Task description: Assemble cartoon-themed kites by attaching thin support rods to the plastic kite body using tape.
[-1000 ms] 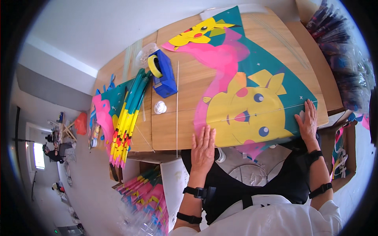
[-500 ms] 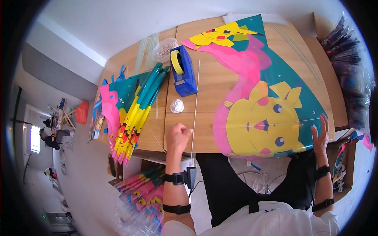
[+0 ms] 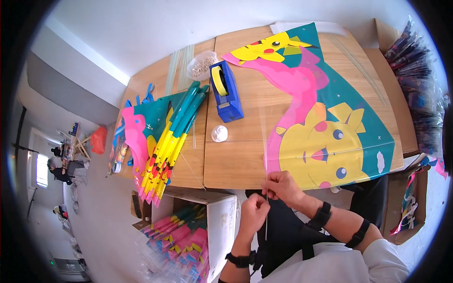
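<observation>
My left hand [image 3: 254,216] and my right hand [image 3: 284,189] are close together at the front edge of the table, fingers pinched. Between them runs a thin pale rod [image 3: 265,226], upright in the picture; its far part over the table is smeared by motion. Just to the right lies a kite sail [image 3: 321,155], teal and pink with a yellow cartoon creature, its near edge at the table's front. A second part of the printed sheet [image 3: 264,49] stretches to the back. Left of the rod stand a blue tape dispenser [image 3: 227,94] with yellow tape and a small white swirled object [image 3: 219,133].
A bundle of rolled kites [image 3: 174,137] lies on the left of the table [image 3: 231,165]. Behind it are a tub of small pieces [image 3: 202,65] and thin rods [image 3: 179,70]. A cardboard box [image 3: 222,231] of packed kites stands below; wrapped bundles [image 3: 410,89] are at right.
My right hand has left the kite sail's right edge and come across beside my left hand. My left hand has moved right and nearer, and the rod has shifted right from beside the tape dispenser.
</observation>
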